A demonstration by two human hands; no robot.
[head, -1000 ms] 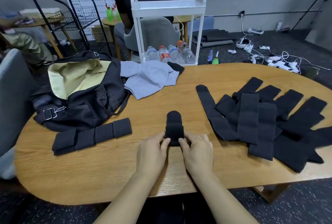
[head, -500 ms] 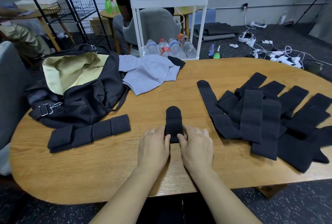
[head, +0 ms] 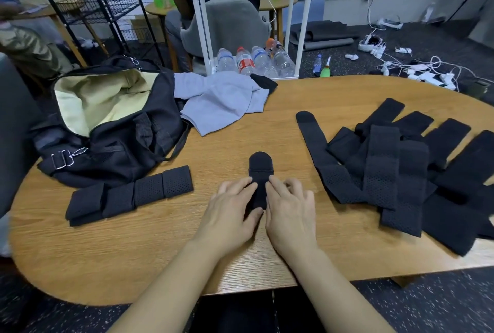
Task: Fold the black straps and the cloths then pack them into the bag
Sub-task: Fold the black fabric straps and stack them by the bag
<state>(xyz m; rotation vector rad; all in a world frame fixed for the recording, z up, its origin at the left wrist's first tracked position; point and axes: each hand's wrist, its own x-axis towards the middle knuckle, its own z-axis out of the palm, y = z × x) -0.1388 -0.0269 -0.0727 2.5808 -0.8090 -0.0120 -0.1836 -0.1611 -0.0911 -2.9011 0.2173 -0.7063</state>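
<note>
Head view: both hands' grip flat, fingers straight, atop half-hidden folded strap.

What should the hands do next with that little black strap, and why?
Probably fold the rounded tab back over the strap to finish the bundle. Both the left hand and right hand press flat on its sides, but the tab sticks out, unlike the folded straps lying by the bag.
</note>
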